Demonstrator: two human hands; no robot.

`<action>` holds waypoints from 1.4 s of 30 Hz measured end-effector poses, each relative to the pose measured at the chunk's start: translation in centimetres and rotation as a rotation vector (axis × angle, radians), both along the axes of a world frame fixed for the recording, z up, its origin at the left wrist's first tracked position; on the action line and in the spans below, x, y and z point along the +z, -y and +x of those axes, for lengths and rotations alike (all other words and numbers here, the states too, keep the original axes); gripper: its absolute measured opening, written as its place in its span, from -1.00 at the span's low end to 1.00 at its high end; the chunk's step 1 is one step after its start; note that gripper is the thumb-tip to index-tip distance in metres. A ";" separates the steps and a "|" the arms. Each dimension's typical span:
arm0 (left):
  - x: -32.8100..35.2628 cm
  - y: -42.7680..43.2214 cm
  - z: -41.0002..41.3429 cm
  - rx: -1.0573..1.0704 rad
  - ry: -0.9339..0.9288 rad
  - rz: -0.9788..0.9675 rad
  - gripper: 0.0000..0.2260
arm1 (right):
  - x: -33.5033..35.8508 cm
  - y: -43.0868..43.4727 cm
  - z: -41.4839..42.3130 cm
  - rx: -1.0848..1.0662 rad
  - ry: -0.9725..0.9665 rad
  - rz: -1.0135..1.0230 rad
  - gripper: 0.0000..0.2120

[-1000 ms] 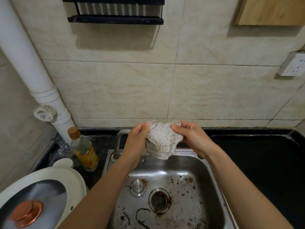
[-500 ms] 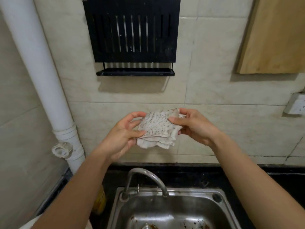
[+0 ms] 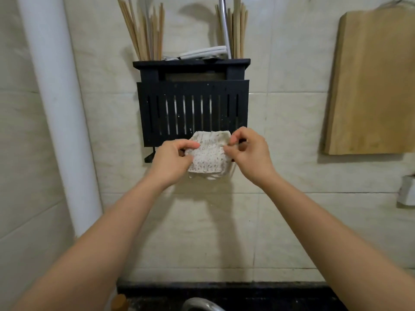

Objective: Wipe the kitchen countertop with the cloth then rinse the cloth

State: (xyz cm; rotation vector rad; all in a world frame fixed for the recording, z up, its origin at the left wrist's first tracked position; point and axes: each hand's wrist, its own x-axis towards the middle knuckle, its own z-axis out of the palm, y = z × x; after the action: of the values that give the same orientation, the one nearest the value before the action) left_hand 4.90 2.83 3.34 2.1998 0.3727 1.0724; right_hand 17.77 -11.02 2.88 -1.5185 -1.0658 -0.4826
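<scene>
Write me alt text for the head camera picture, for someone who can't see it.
A left hand and a right hand pinch a folded speckled cloth in front of the lower edge of a black slatted wall rack that holds chopsticks. A wooden cutting board hangs on the tiled wall at right; a white pipe runs down at left.

home kitchen | tiled wall [image 3: 280, 221] | chopstick rack [image 3: 193, 113] | cutting board [image 3: 372, 86] | faucet [image 3: 199, 305]

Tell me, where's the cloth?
Middle of the head view: the cloth is pinched between the left hand and right hand, at the bottom edge of the black rack.
</scene>
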 end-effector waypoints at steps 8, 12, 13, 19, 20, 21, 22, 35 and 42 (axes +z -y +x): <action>-3.5 -0.8 1.8 0.282 -0.235 0.575 -0.63 | -3.0 -0.6 1.0 -0.427 0.601 -0.366 -0.77; -3.4 -1.0 2.5 0.295 -0.295 0.502 -0.64 | -3.9 -0.6 1.5 -0.644 0.679 -0.449 -0.73; -3.1 -1.1 2.7 0.291 -0.286 0.469 -0.67 | -3.5 -0.6 1.1 -0.659 0.650 -0.489 -0.72; -1.7 -1.6 3.4 0.287 -0.387 0.388 -0.67 | -0.1 -0.2 1.5 -0.400 0.346 -0.734 -0.70; -1.5 -1.6 3.5 0.279 -0.398 0.365 -0.66 | 0.6 -0.1 1.7 -0.341 0.312 -0.733 -0.71; -1.3 -1.6 3.5 0.271 -0.406 0.343 -0.66 | 1.0 0.0 1.8 -0.279 0.309 -0.718 -0.72; -1.2 -1.6 3.6 0.265 -0.419 0.321 -0.65 | 1.2 0.1 1.8 -0.231 0.325 -0.697 -0.73; -4.3 -0.3 1.6 0.081 -0.088 0.539 -0.68 | 1.5 -1.0 2.0 -0.174 0.010 -0.909 -0.47; -4.9 -2.6 1.4 0.161 -0.146 0.760 -0.66 | 0.2 0.5 1.6 -0.054 0.034 -0.639 -0.65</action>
State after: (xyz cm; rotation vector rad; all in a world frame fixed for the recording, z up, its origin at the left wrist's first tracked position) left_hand 6.29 5.43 -1.60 2.9694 0.2243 1.2874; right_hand 19.41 -11.47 3.06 -2.1044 -1.2792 -0.2053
